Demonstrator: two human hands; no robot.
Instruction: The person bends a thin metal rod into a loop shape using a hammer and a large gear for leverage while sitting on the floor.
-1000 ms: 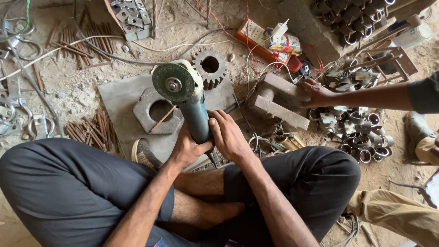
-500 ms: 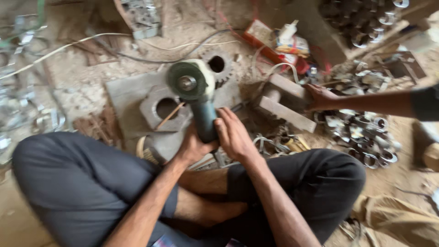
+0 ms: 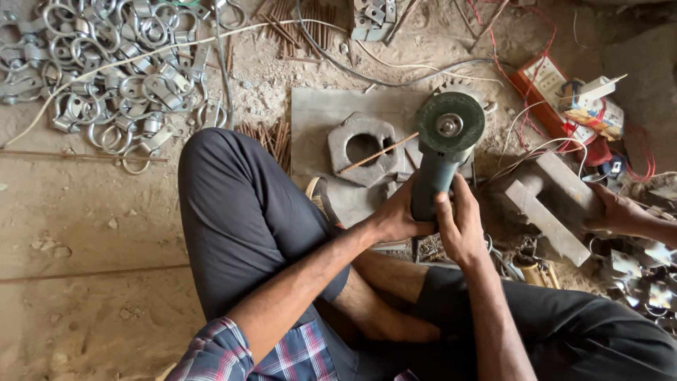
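While metal clamp rings (image 3: 106, 77) pile at floor's far-left corner, hexagonal steel block (image 3: 364, 147) and thin rod (image 3: 377, 154) lie untouched on steel plate (image 3: 317, 113); left hand (image 3: 396, 215), right hand (image 3: 460, 226) fingers wrapped tight round angle grinder (image 3: 441, 152), disc clear of work; co-worker's hand (image 3: 620, 212) rests on steel bracket (image 3: 553, 204). Grinding seemingly not begun.

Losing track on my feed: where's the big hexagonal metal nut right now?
In the head view, the hexagonal nut lies on the grey metal plate, just left of the angle grinder held by both hands, with a thin rod across it.

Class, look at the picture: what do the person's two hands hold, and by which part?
Both the left hand and right hand grip an angle grinder by its body.
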